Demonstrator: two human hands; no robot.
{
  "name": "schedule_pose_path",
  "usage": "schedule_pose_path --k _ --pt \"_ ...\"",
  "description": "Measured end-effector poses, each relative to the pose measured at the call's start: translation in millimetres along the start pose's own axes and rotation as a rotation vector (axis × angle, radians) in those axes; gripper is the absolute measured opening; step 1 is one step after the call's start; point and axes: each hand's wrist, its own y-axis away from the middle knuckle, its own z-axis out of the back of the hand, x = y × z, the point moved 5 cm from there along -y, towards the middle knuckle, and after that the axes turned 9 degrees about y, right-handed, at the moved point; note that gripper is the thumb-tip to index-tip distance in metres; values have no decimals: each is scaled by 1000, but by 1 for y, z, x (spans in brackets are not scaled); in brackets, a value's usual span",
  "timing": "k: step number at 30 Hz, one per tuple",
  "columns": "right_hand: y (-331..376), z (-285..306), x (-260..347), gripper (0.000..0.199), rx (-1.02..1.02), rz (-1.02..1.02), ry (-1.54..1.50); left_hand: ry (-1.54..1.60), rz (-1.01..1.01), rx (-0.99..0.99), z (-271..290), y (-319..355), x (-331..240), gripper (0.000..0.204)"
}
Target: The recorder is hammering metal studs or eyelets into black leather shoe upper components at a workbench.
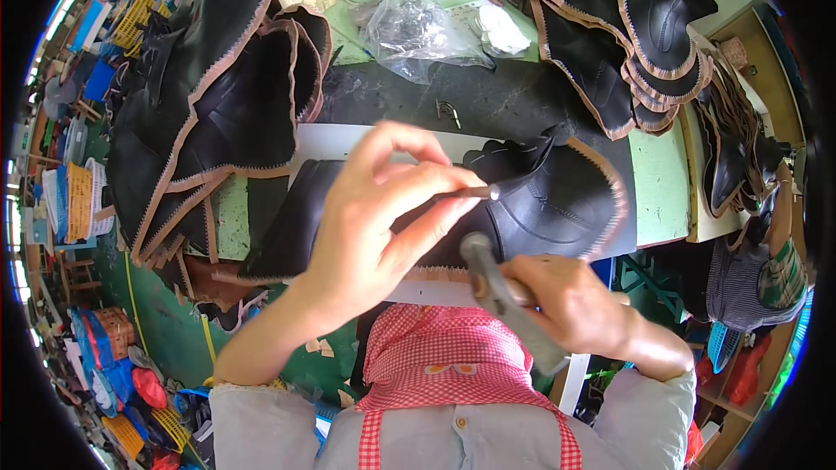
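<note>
My left hand (374,209) is raised over the bench, its thumb and fingers pinching a slim metal punch (489,193) whose bright round end points right. A hammer (509,300) is in my right hand (570,300), gripped by the wooden handle close to the head. The hammer head is blurred and hangs apart from the punch, nearer to me. Beneath both hands lies a black leather boot upper (566,200) with a tan, zigzag-cut edge. Its scalloped flap (514,161) stands up beside the punch. My left hand and forearm cover part of the leather.
Stacked black uppers lie at the left (248,109) and far right (644,26). A dark mat (383,91) bears a small metal clip (447,111); behind is a clear plastic bag (418,30). Another person (758,283) works at the right. Baskets and bundles fill the left side.
</note>
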Motion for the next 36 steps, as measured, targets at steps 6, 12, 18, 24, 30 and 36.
schedule_pose_path --k 6,12,18,24,30,36 --pt "15 38 -17 20 21 -194 86 531 205 -129 -37 12 46 12" --pt "-20 37 -31 20 -112 -87 66 436 437 -102 -48 21 79 13" --pt "-29 30 -55 20 -85 -207 71 275 352 -111 -28 4 70 17" --pt "-30 27 -56 15 -44 -155 -24 509 540 -147 -44 5 87 19" --pt "-31 28 -57 21 -10 -207 24 450 497 -119 -44 6 97 15" --pt "-29 30 -57 22 -20 -170 44 477 577 -103 -47 4 101 13"
